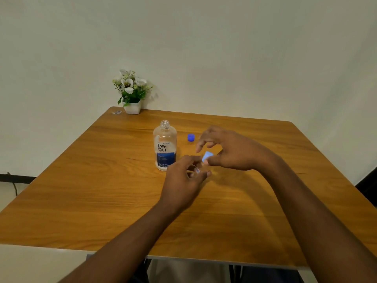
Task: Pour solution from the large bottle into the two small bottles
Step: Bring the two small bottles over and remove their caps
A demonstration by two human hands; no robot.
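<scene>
On the brown wooden table [81,190], the large clear plastic bottle with the blue label [164,148] stands upright and uncapped; just right of it your left hand [183,184] curls round a small clear bottle [198,169]; your right hand [230,150] pinches a pale blue cap [207,155] at that bottle's top; a round dark blue cap [191,137] lies behind.

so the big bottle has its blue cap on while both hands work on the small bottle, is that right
No. In the head view the big bottle stands open, its neck bare; a blue cap lies on the table beside it. The rest holds: the left hand holds the small bottle and the right hand pinches its pale cap.
</scene>
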